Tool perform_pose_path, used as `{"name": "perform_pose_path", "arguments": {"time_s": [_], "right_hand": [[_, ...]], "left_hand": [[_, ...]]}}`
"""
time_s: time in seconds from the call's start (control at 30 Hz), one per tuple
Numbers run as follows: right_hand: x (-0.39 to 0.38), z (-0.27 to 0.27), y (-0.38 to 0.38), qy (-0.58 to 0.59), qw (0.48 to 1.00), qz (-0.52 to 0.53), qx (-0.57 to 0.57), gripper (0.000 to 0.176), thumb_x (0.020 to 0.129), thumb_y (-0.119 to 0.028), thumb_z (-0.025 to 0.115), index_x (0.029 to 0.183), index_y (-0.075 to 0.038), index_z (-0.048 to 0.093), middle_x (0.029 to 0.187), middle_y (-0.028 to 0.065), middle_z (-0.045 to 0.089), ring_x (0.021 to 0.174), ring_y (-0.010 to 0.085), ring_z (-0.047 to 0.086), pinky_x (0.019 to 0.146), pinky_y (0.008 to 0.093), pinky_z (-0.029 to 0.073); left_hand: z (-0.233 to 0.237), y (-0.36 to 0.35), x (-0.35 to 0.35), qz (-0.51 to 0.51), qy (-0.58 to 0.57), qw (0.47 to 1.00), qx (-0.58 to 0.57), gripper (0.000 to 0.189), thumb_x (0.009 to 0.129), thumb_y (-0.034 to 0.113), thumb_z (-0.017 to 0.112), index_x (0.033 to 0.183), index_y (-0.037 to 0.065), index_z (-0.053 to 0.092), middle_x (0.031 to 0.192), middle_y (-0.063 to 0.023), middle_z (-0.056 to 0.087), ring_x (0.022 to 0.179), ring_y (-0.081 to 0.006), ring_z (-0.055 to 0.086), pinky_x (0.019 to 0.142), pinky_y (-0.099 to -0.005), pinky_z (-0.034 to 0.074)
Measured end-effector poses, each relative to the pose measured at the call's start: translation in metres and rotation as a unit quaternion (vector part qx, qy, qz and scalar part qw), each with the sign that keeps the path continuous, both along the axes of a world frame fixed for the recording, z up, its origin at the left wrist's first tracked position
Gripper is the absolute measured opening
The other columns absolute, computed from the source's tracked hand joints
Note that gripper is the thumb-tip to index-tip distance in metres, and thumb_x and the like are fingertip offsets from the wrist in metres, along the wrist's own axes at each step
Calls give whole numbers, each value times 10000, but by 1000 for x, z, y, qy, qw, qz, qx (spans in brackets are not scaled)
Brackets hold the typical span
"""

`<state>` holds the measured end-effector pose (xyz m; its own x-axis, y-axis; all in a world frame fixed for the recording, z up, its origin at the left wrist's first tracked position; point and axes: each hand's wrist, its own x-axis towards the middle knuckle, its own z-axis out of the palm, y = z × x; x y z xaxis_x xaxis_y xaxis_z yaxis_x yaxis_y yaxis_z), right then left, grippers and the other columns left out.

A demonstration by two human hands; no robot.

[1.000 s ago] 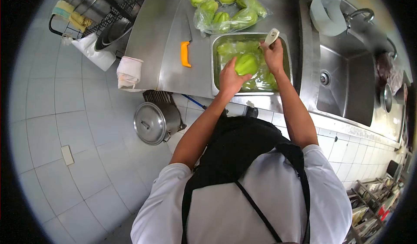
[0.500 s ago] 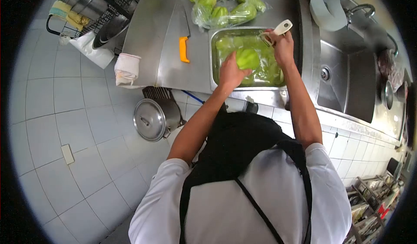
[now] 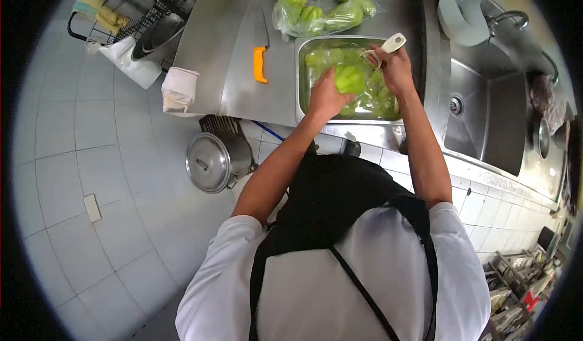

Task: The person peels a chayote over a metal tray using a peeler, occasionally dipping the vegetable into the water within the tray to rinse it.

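Observation:
My left hand [image 3: 328, 95] is closed around a light green chayote [image 3: 350, 80], held over a rectangular metal pan [image 3: 300, 92]. Wrapped in the fingers of my right hand [image 3: 395, 68] is a white-handled peeler [image 3: 393, 43], its handle pointing up and right. The peeler's head is beside the chayote, a little apart from it. Liquid and pale green pieces [image 3: 376, 101] fill the pan below my hands; their exact shapes are hard to make out. Behind the pan lies a clear plastic bag [image 3: 331, 20] with several whole chayotes.
A knife with an orange handle [image 3: 260, 64] lies left of the pan. A folded white cloth [image 3: 180, 89] rests at the counter's left corner. To the right is a metal sink [image 3: 470, 107] with a faucet [image 3: 510, 16]. A lidded pot [image 3: 209, 162] stands below the counter.
The view has shifted slightly. Both hands keep their grip on the chayote and the peeler, and the peeler remains near the chayote's upper right side.

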<state>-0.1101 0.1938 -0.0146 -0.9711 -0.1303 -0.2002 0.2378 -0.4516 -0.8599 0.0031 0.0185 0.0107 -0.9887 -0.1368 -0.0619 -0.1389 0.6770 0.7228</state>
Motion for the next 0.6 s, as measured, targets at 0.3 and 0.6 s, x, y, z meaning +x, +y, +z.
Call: {"name": "perform_pose_path", "arguments": {"time_s": [0.3,0.6], "right_hand": [[44,23,-44,-91,989,58,-106,295,914,84,535,1179,50,409,1070,203,606,957,285,653,798,364,614],[42,15,-46,-74,992,49,-89,326,904,86,557,1186,41,401,1091,203,592,991,292,644,814,369,609]], "left_hand": [[-7,4,-10,24,5,1000,11,770,582,194,894,1241,-7,551,1117,-215,665,1052,-365,645,906,-411,510],[-7,6,-9,54,-4,998,26,697,589,199,887,1186,6,583,1061,-214,684,1015,-361,662,870,-415,524]]}}
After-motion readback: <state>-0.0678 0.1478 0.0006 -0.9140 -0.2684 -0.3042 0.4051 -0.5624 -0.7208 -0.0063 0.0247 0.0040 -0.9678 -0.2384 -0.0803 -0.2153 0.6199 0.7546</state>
